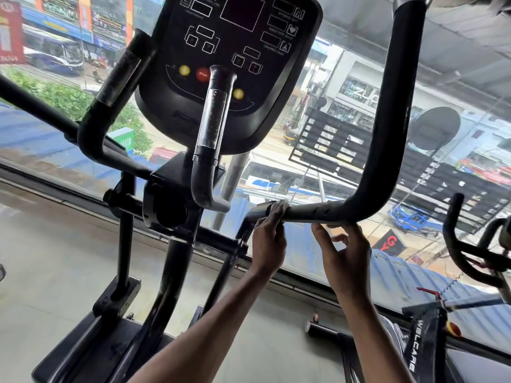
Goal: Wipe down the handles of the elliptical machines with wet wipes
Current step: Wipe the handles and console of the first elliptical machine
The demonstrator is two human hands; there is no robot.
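On the right handle (326, 212), left hand (269, 241) presses a wet wipe (283, 207) — right hand (345, 252) loosely grips underneath.

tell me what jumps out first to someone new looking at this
Two bare hands meet at the lower bend of the tall black right handle: the left hand presses a wet wipe onto the bar, the right hand steadies it underneath. Above them hangs the dark console with its red stop button.

This is a gym on an upper floor. An elliptical machine (171, 205) with a button-studded console (235, 64) stands against a wide glass window (318, 150), another exercise machine (475, 258) sits beside it, and a busy street with buses and shopfronts lies below.
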